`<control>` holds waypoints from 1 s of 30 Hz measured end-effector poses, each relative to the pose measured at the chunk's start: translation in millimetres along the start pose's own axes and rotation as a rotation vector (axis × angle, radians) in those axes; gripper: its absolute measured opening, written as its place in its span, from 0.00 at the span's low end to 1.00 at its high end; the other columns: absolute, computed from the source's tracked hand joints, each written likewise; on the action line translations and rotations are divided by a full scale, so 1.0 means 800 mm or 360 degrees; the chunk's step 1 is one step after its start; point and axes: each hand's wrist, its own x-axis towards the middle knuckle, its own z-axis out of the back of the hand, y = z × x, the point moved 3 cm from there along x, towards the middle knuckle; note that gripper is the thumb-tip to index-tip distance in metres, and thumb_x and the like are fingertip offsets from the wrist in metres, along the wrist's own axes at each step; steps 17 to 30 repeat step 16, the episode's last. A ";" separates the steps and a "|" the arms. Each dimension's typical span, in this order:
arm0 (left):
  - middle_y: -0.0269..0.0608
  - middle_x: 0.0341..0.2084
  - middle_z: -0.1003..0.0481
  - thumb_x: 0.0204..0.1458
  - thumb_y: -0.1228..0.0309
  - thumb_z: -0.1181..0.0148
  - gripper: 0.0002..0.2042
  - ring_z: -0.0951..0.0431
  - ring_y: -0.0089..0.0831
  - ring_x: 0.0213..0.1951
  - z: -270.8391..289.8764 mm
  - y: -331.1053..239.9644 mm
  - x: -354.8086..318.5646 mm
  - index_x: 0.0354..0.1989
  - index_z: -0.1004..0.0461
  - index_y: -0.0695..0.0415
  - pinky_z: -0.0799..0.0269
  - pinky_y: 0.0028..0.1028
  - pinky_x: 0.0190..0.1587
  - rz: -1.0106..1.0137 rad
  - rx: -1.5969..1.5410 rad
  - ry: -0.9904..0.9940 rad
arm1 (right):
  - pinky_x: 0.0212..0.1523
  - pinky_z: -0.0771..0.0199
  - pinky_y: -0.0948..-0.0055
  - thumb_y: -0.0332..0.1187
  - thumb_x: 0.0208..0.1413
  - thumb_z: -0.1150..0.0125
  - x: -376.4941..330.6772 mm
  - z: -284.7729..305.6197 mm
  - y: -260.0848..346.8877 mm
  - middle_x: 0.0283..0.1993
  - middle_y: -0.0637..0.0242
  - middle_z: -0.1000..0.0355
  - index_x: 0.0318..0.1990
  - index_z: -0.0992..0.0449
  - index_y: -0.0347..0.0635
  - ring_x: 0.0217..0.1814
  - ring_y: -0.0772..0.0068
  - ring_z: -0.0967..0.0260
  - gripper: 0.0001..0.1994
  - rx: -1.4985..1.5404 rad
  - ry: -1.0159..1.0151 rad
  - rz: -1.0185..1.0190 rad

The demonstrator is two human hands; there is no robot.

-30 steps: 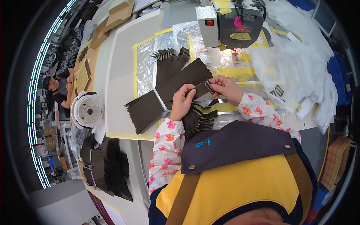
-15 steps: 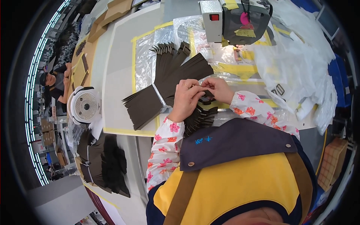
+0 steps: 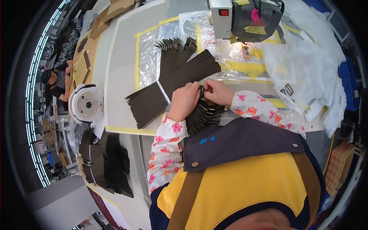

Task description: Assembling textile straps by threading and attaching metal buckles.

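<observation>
My left hand (image 3: 183, 101) and my right hand (image 3: 217, 92) meet at the middle of the table, fingers pinched closed. Between their fingertips is a dark strap end (image 3: 202, 89) that looks looped or fitted with a buckle; the fingers partly cover it. Beneath and in front of my hands fans out a cluster of dark straps with metal buckles (image 3: 207, 114). Just beyond lies a bundle of flat dark brown straps (image 3: 147, 102), wrapped by a pale band (image 3: 163, 92). Several of its far ends carry buckles (image 3: 170, 44), one strap (image 3: 189, 46) sticking out apart.
A grey machine with a red switch (image 3: 224, 12) stands at the far side. Loose metal buckles (image 3: 286, 90) lie on crumpled clear plastic (image 3: 306, 73) to the right. Leftward are a white fan (image 3: 87, 104), more dark strap bundles (image 3: 99, 159) and a seated person (image 3: 57, 82).
Both hands have shifted slightly, the right one toward the left, and the strap end between them now stands more upright. More of the buckled cluster shows below. The view has moved a little.
</observation>
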 end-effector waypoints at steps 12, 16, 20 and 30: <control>0.43 0.20 0.31 0.41 0.73 0.47 0.05 0.29 0.43 0.22 -0.006 -0.019 0.009 0.24 0.37 0.58 0.33 0.36 0.23 -0.0091 0.0126 0.0029 | 0.24 0.37 0.68 0.31 0.35 0.41 -0.002 0.006 -0.001 0.19 0.57 0.35 0.22 0.36 0.36 0.21 0.60 0.35 0.11 -0.0317 -0.0128 0.0228; 0.44 0.19 0.31 0.41 0.73 0.46 0.06 0.29 0.43 0.23 -0.007 -0.013 0.006 0.24 0.37 0.58 0.33 0.35 0.23 -0.0119 0.0038 -0.0014 | 0.27 0.33 0.71 0.30 0.36 0.42 -0.005 0.006 0.007 0.21 0.60 0.32 0.24 0.33 0.37 0.23 0.65 0.33 0.08 -0.0398 -0.0078 0.0119; 0.44 0.19 0.31 0.41 0.73 0.46 0.06 0.29 0.43 0.23 -0.007 -0.013 0.006 0.24 0.37 0.58 0.33 0.35 0.23 -0.0119 0.0038 -0.0014 | 0.27 0.33 0.71 0.30 0.36 0.42 -0.005 0.006 0.007 0.21 0.60 0.32 0.24 0.33 0.37 0.23 0.65 0.33 0.08 -0.0398 -0.0078 0.0119; 0.44 0.19 0.31 0.41 0.73 0.46 0.06 0.29 0.43 0.23 -0.007 -0.013 0.006 0.24 0.37 0.58 0.33 0.35 0.23 -0.0119 0.0038 -0.0014 | 0.27 0.33 0.71 0.30 0.36 0.42 -0.005 0.006 0.007 0.21 0.60 0.32 0.24 0.33 0.37 0.23 0.65 0.33 0.08 -0.0398 -0.0078 0.0119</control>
